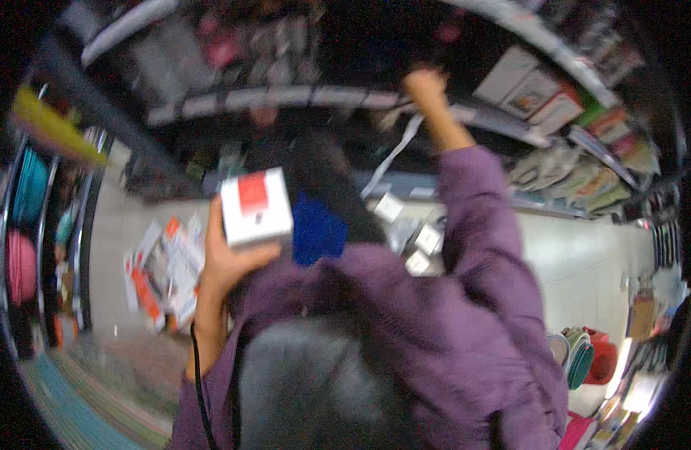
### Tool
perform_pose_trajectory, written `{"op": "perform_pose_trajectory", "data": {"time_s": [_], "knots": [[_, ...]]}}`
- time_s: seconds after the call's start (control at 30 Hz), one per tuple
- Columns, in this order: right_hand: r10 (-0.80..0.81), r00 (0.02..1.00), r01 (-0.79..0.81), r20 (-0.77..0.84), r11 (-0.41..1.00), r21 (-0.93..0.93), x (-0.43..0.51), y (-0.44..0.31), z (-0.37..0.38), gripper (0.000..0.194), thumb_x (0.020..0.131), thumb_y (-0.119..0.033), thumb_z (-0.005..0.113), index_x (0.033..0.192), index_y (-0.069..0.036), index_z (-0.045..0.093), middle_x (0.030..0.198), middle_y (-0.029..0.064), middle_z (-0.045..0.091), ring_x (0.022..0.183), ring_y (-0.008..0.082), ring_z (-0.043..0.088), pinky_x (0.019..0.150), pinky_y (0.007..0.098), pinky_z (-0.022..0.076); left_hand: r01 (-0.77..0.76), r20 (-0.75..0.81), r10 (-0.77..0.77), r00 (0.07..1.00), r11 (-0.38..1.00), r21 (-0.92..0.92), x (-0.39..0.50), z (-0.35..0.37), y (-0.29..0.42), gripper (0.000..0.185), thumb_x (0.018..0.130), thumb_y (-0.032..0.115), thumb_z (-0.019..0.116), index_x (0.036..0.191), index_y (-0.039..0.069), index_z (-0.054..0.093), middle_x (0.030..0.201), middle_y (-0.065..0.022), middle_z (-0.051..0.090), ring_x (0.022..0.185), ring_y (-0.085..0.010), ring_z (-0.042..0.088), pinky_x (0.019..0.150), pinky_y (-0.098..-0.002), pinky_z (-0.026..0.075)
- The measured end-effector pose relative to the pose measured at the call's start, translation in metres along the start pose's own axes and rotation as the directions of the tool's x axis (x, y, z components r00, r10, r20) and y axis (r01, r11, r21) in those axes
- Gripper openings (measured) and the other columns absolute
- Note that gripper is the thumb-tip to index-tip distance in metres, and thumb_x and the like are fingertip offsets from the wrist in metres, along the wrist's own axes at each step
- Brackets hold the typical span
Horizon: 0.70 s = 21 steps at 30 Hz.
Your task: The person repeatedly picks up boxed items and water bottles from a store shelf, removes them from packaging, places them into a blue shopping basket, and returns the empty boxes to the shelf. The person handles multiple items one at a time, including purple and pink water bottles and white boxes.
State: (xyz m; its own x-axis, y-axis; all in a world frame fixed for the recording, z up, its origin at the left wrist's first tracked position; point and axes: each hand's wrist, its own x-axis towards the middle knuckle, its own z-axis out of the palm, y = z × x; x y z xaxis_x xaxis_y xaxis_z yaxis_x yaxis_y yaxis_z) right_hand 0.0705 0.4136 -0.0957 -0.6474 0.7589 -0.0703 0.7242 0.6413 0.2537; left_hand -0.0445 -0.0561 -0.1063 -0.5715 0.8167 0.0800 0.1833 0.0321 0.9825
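Note:
In my left hand point(227, 253) is a small white box point(258, 211) with a red patch and a small dark mark on its top. My thumb lies along the box's near side and my fingers are behind its left side. My right hand point(427, 87) reaches out to the dark shelving ahead, its fingers curled and blurred; whether it holds anything cannot be told. A pale strip point(393, 154) hangs down from the shelf edge point(345, 97) near that hand. Several small white boxes point(428, 239) lie low beside my right sleeve.
White and orange packages point(171, 270) lie on the floor at the left. A rack with teal point(30, 185) and pink goods point(20, 267) stands at the far left. Boxes point(528, 93) fill the shelf at the upper right. Red and teal containers point(601, 357) stand at the lower right.

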Motion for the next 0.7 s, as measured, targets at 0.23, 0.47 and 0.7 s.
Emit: {"op": "perform_pose_trajectory", "data": {"time_s": [0.23,0.47,0.7], "knots": [[-0.619,0.565,0.817,-0.546,0.324,0.478,-0.181,-0.102,0.017,0.081,0.076,-0.053,0.075,0.140,-0.011,0.050,0.131,0.0261,0.055,0.125,0.0408,0.051,0.105,0.0450,0.0411,-0.093,-0.146,0.059,0.988,0.966,-0.240,0.006,-0.024,-0.001,0.083,0.062,0.005,0.089,0.131,0.003,0.044,0.114,-0.0113,0.063,0.103,-0.0212,0.063,0.088,-0.0364,0.054],[-0.701,0.681,0.638,-0.212,0.424,0.642,-0.221,-0.169,0.045,0.051,0.073,-0.012,0.078,0.120,-0.013,0.058,0.106,0.0234,0.062,0.106,0.0442,0.057,0.089,0.0460,0.0491,-0.189,-0.135,0.168,0.976,0.968,-0.162,0.000,-0.030,0.023,0.098,0.058,0.010,0.094,0.139,0.005,0.039,0.124,-0.0085,0.057,0.115,-0.0197,0.056,0.099,-0.0359,0.046],[0.050,0.805,0.589,-0.591,0.050,0.807,-0.252,-0.091,-0.067,0.037,0.071,-0.002,0.075,0.105,-0.009,0.064,0.104,0.0052,0.065,0.096,0.0192,0.061,0.091,0.0337,0.0470,-0.236,-0.043,0.234,0.971,0.970,-0.054,0.003,-0.005,0.012,0.109,0.056,0.023,0.095,0.143,0.002,0.033,0.131,-0.0149,0.054,0.124,-0.0250,0.051,0.108,-0.0378,0.038]]}}
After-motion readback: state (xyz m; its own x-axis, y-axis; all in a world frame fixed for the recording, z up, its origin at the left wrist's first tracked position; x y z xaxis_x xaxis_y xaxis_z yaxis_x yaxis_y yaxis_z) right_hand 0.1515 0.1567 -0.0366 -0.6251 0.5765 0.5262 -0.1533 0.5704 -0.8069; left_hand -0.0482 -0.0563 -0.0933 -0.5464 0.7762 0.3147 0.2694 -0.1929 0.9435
